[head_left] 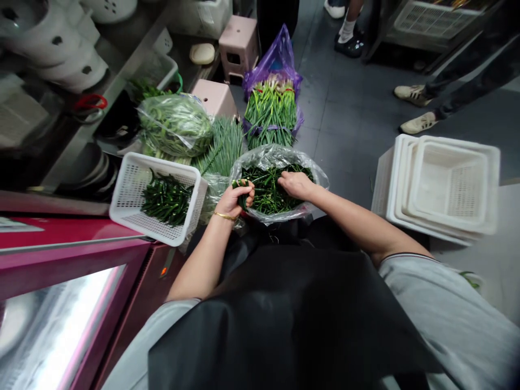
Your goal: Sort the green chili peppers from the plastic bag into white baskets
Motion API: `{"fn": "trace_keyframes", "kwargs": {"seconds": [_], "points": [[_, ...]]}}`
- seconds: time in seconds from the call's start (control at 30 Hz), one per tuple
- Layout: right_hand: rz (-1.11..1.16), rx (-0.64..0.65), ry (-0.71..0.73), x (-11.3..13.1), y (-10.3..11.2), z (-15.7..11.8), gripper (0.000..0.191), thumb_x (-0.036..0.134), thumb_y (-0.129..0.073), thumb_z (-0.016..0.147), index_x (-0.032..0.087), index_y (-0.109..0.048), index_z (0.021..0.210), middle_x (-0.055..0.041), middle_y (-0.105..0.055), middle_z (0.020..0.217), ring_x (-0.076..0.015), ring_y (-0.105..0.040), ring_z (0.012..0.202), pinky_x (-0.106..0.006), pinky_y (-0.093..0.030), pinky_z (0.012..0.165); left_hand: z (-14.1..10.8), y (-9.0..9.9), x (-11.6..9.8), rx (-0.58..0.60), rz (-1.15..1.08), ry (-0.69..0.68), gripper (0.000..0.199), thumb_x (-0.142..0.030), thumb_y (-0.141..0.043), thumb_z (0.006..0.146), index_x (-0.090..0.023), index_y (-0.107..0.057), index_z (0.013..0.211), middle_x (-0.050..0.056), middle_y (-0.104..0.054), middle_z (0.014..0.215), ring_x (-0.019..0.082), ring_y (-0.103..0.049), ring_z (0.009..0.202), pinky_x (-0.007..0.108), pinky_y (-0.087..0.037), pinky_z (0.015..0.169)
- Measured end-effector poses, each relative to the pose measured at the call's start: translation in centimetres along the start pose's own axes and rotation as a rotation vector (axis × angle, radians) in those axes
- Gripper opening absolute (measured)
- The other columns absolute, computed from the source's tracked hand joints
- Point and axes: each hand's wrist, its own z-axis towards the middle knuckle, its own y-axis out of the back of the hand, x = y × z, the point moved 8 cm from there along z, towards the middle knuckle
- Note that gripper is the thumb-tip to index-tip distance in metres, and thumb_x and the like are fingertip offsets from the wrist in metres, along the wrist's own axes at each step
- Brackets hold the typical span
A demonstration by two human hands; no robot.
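Observation:
A clear plastic bag (273,156) stands open in front of my lap, filled with thin dark green chili peppers (280,201). At its left edge my left hand (239,198), with a gold bangle on the wrist, is closed around a small bunch of these peppers. My right hand (298,185) reaches into the bag from the right. Its fingers are bent together over the peppers, and whatever lies between the fingertips is hidden. More green chili peppers (167,199) lie in a white perforated basket (157,163) to the left of the bag.
Purple-bagged spring onions (271,111) lie ahead. A bagged green vegetable (176,123) and a pink stool (215,98) are at the left. Nested white baskets (449,179) stand at the right, near a person's shoes (418,123). A red-framed cabinet (73,260) is close on my left.

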Motion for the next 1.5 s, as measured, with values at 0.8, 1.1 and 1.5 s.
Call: {"fn": "trace_keyframes", "kwargs": {"seconds": [0.8,1.1,1.5], "points": [[0.542,-0.245,-0.256,-1.9,4.5,-0.4,0.020,0.028,-0.047,0.094,0.014,-0.061,0.098,-0.0095,-0.070,0.088,-0.0199,-0.064,0.080,-0.030,-0.045,0.074,1.9,-3.4,-1.3,-0.077,0.274,-0.275,0.032,-0.025,-0.080,0.057,-0.015,-0.055,0.076,-0.002,-0.063,0.072,0.005,-0.045,0.051,0.020,-0.034,0.045],[0.432,-0.302,-0.144,1.8,5.0,-2.3,0.022,0.028,-0.042,0.094,0.013,-0.058,0.098,-0.0116,-0.068,0.093,-0.0199,-0.062,0.082,-0.027,-0.042,0.071,2.2,-5.3,1.6,-0.017,0.230,-0.075,0.036,-0.028,-0.083,0.054,-0.014,-0.055,0.073,-0.003,-0.057,0.056,0.007,-0.045,0.045,0.020,-0.029,0.040],[0.570,-0.059,-0.395,-3.0,-1.5,2.2,0.023,0.035,-0.065,0.082,0.015,-0.065,0.071,-0.0040,-0.070,0.075,-0.0149,-0.062,0.072,-0.023,-0.043,0.064,0.9,-0.9,0.3,-0.134,0.176,-0.067,0.039,-0.029,-0.085,0.048,-0.015,-0.054,0.068,-0.005,-0.055,0.056,0.007,-0.047,0.050,0.021,-0.035,0.044]]}}
